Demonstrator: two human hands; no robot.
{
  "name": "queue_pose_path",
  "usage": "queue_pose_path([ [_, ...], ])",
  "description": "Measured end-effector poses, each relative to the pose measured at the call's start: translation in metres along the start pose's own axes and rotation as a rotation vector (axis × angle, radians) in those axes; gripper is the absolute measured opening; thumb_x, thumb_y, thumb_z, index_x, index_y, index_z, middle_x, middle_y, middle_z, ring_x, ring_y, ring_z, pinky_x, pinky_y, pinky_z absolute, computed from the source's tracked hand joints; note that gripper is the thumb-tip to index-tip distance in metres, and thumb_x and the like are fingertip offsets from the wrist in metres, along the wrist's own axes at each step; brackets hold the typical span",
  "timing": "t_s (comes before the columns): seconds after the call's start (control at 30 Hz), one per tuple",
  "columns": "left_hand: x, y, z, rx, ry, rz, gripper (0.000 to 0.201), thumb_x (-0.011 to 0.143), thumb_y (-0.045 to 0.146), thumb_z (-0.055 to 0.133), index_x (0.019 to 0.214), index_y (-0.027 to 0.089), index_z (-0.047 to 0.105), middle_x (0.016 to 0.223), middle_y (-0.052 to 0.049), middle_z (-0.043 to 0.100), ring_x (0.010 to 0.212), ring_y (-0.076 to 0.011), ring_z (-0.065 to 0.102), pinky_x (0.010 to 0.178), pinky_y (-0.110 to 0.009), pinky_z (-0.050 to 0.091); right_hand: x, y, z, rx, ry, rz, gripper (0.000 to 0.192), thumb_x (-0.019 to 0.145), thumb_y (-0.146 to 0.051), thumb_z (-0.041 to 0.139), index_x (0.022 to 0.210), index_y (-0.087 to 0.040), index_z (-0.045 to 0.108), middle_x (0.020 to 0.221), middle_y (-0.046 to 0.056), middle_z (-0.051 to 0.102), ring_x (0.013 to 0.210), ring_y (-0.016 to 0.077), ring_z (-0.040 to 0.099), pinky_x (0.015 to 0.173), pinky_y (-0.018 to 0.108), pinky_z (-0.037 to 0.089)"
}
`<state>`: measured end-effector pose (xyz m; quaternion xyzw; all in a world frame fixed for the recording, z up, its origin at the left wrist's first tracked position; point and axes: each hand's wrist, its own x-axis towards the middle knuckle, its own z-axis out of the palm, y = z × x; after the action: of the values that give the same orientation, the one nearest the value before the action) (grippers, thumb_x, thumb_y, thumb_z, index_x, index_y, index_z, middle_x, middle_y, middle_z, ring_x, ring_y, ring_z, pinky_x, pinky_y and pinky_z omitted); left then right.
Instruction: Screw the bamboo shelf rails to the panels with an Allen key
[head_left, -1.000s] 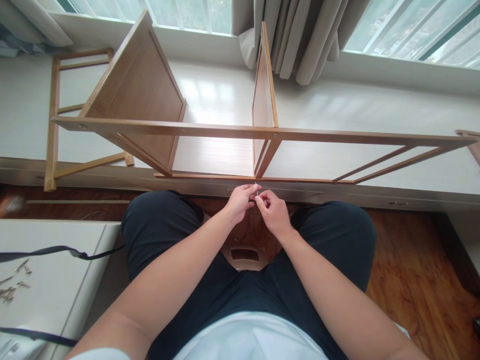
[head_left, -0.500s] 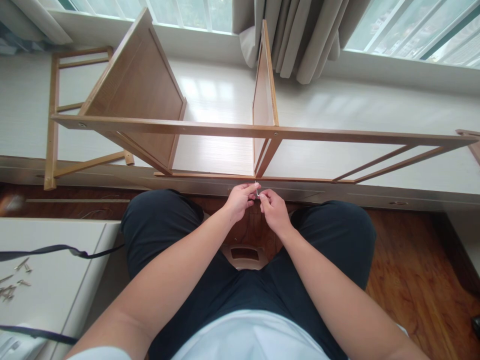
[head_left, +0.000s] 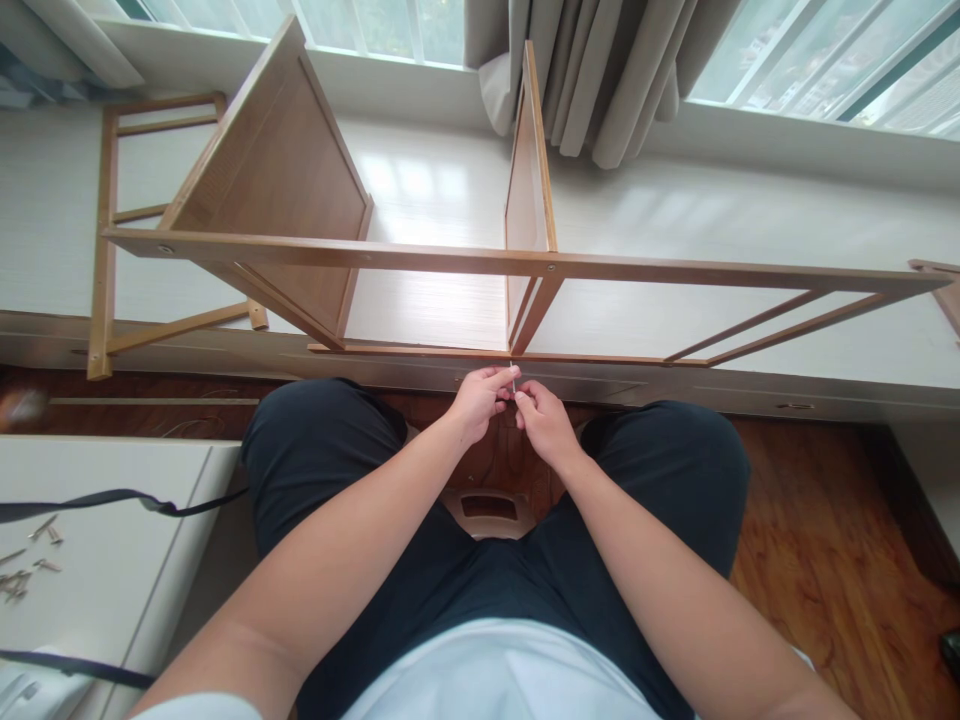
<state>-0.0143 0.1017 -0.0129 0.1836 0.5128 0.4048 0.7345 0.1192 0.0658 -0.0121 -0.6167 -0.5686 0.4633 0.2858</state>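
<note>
Screw stands upright between both hands, its tip just below the near rail of the wooden frame. Left hand and right hand pinch it from either side, equally near; frame lies directly beyond

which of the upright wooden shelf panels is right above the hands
The thin upright wooden panel by the grey curtain; left hand and right hand meet at its near end. The broad slanted panel stands farther left.

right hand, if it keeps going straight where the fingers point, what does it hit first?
Probably the thin metal tool pinched between both hands; the right hand already touches it. Beyond that, the wooden shelf frame's lower rail lies just ahead, though depth is unclear.
</note>
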Motion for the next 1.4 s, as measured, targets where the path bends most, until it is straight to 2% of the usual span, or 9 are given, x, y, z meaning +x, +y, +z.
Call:
queue_pose_path([
  [0.27,-0.0002,-0.0052,-0.0004,0.029,-0.030,0.008,0.045,0.064,0.047,0.087,0.091,0.013,0.074,0.078,-0.004,0.066,0.064,-0.0071,0.055,0.057,-0.017,0.037,-0.0027,-0.0013,-0.0009,-0.008,0.080,-0.064,0.026,0.092,-0.046,0.055,0.089,-0.021,0.059,0.063,-0.003,0.060,0.054,0.0136,0.052,0.059,0.026,0.038],
  [0.57,0.0011,-0.0013,-0.0010,0.058,-0.029,0.013,0.040,0.070,0.046,0.083,0.092,0.013,0.074,0.076,-0.005,0.066,0.066,-0.0092,0.058,0.059,-0.018,0.041,-0.0060,-0.0073,-0.0018,-0.089,0.132,-0.117,0.021,0.090,-0.041,0.060,0.086,-0.021,0.060,0.063,-0.004,0.057,0.055,0.0127,0.049,0.060,0.026,0.036],
  [1.13,0.0014,-0.0018,-0.0007,0.041,-0.005,0.002,0.036,0.072,0.043,0.082,0.090,0.013,0.073,0.075,-0.004,0.065,0.064,-0.0085,0.057,0.057,-0.018,0.040,-0.0061,-0.0057,-0.0011,-0.132,0.135,-0.135,0.021,0.092,-0.041,0.059,0.085,-0.022,0.061,0.060,-0.004,0.054,0.054,0.0128,0.048,0.059,0.025,0.034],
  [1.4,0.0017,-0.0024,-0.0001,0.007,-0.024,0.001,0.039,0.072,0.046,0.083,0.089,0.014,0.072,0.075,-0.003,0.064,0.064,-0.0091,0.058,0.060,-0.020,0.046,-0.0050,-0.0042,0.0007,-0.114,0.107,-0.159,0.023,0.094,-0.042,0.057,0.085,-0.021,0.061,0.062,-0.004,0.055,0.055,0.0124,0.048,0.059,0.025,0.035],
])
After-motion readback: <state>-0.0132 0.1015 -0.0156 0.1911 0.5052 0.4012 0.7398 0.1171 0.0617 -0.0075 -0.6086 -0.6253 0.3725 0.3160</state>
